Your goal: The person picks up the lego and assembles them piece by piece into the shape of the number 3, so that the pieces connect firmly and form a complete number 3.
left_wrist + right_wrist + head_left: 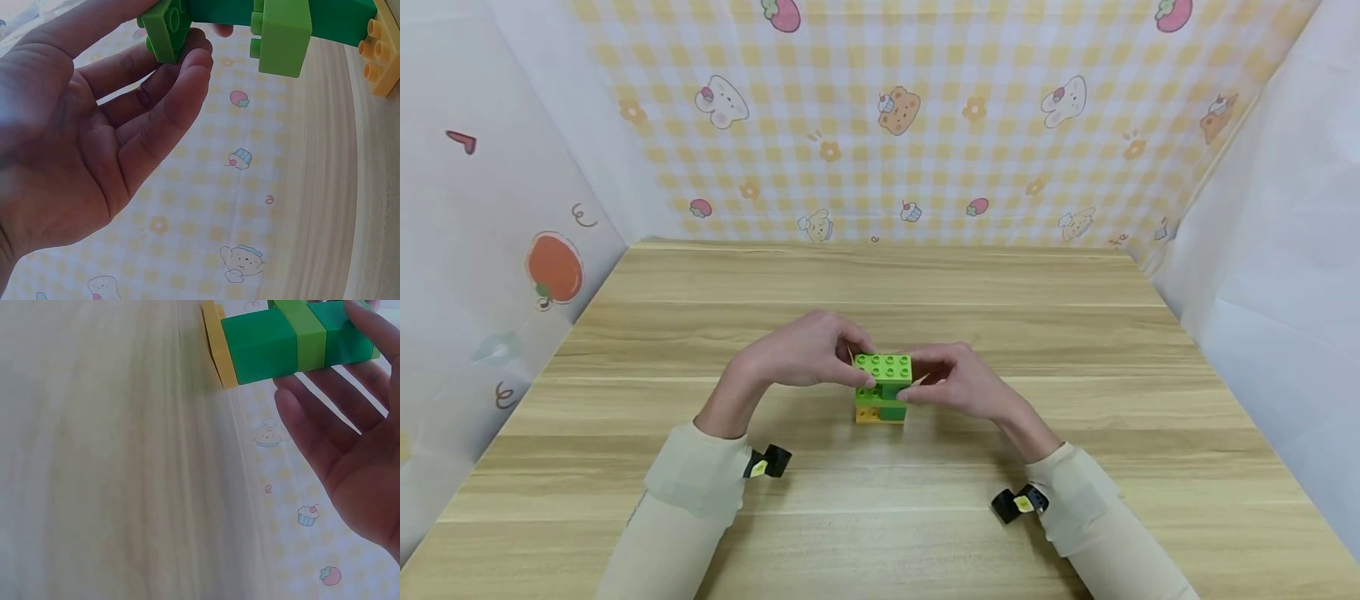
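A small tower of toy building bricks stands upright at the middle of the table. At its foot is an orange brick point(867, 414), with a dark green brick point(261, 347) on the right part of it. Above come a light green brick point(284, 40), a second dark green brick point(340, 331) and a light green top brick point(883, 367). My left hand point(801, 352) pinches the top brick at its left end, thumb in front. From the right, my right hand point(966, 383) grips the upper dark green brick between thumb and fingers. Some fingertips are hidden behind the tower.
The wooden table point(880, 517) stretches out around the tower. A yellow-checked cloth point(865, 125) hangs behind it, with white sheets point(1285, 275) along both sides. A black camera point(777, 460) sits on the left wrist, another camera point(1006, 506) on the right.
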`<state>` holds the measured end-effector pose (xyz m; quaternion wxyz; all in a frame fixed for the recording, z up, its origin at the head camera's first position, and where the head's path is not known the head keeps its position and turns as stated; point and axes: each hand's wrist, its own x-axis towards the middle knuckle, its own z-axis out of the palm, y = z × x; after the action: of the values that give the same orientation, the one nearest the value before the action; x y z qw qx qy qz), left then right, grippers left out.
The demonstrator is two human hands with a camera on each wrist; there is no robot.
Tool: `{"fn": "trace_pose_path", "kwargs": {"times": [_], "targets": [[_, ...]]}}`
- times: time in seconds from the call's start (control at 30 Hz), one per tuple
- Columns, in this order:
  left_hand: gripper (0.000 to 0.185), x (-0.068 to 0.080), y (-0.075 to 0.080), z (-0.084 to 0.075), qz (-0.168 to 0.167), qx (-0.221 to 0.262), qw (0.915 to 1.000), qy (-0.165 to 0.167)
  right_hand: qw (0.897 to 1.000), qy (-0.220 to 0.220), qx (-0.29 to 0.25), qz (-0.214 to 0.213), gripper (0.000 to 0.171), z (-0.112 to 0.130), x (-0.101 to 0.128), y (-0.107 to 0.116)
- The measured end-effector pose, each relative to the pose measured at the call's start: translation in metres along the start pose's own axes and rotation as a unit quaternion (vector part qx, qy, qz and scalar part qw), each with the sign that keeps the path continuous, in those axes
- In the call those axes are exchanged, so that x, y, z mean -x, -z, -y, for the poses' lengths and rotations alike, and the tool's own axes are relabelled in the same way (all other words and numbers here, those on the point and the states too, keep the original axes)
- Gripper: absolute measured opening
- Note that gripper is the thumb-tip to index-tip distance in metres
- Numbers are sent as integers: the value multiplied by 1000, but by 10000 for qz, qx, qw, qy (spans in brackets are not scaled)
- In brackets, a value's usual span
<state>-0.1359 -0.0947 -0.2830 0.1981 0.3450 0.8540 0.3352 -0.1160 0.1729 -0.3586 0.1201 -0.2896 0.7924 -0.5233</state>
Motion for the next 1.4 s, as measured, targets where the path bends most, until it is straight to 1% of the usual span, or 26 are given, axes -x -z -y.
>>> {"fn": "trace_pose_path", "kwargs": {"times": [0.17,0.37,0.57,0.67,0.8,0.93,1.0,1.2,1.3,1.4], "targets": [[20,-1,0,2,-11,-6,10000,-42,9986,-222,-472,127,39,-3,0,0],[20,-4,0,4,-81,56,10000,6,9969,-339,-696,167,47,-7,-1,1],[24,-4,0,7,-201,120,9996,126,9976,-338,-579,160,49,-9,-3,2],[34,-4,0,10,-213,193,9994,205,9980,-357,-505,145,49,-10,-4,2],[42,-6,-2,17,-83,329,9991,243,9981,-362,-486,129,49,-10,-5,1],[38,-9,-6,24,112,381,9991,123,9981,-363,-478,123,50,-9,-4,1],[37,-11,-7,25,153,363,9991,123,9981,-388,-472,116,51,-10,-4,1],[30,-11,-8,27,170,120,9993,301,9981,-423,-446,49,51,-11,-4,1],[28,-11,-7,27,185,114,9990,389,9979,-494,-414,-30,50,-12,-4,1],[28,-13,-7,28,188,216,9986,438,9973,-580,-422,-142,49,-13,-3,1]]}}
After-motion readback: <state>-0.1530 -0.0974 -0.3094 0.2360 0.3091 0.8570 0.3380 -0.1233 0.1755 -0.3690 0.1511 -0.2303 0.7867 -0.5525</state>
